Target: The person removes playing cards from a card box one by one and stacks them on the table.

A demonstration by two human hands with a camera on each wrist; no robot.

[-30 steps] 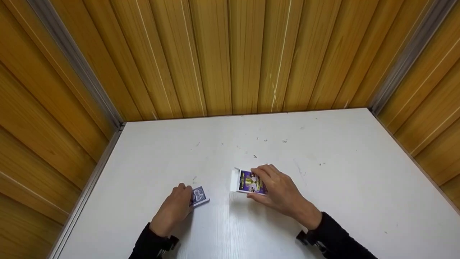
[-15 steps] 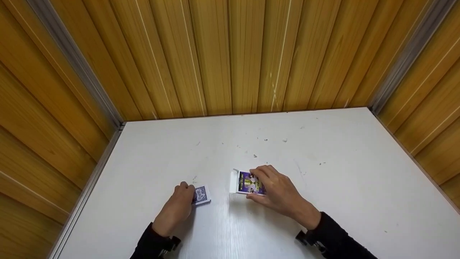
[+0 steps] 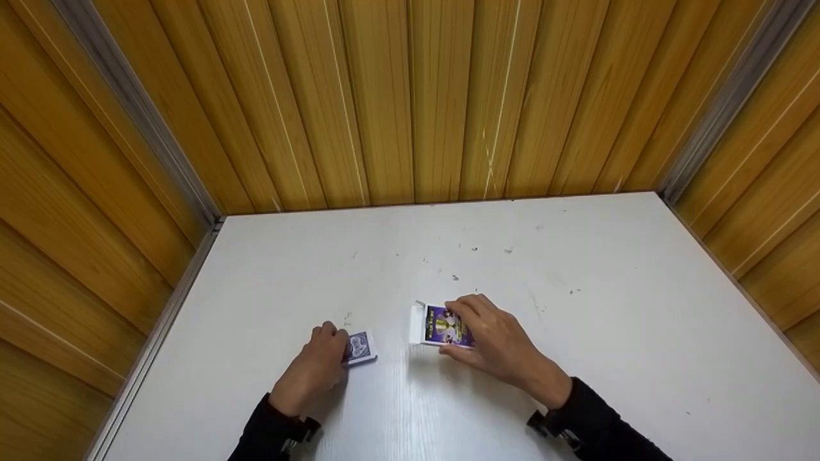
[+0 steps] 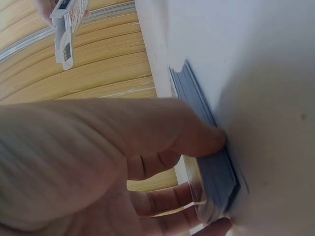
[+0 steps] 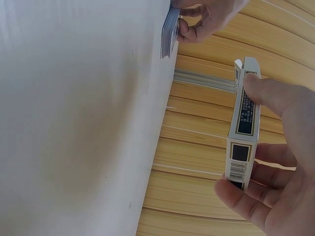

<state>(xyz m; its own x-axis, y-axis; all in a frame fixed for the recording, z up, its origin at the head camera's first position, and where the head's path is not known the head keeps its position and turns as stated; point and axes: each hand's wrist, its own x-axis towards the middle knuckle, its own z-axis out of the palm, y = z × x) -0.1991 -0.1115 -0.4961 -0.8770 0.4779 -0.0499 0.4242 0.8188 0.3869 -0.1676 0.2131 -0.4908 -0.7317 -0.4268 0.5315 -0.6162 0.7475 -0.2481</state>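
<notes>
Showing yellow lettering (image 3: 431, 323) along the flap end of the purple face of the box (image 3: 450, 328) in the head view, but coming out too small to read. Carrying lines of small pale print (image 5: 247, 112), resembling Chinese characters, on a dark side panel (image 5: 244, 127) of the same box in the right wrist view, likewise blurring past reading. Bearing a barcode (image 5: 238, 171) on the end wall there, too fine for reading any number.

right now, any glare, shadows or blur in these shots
Head: pale glare on the white table between left hand and right hand, soft shadow near each; left wrist: broad soft shadow beside the card deck; right wrist: brownish, soft-edged shadow on the white table, fine print on the card box too blurry to read.
</notes>
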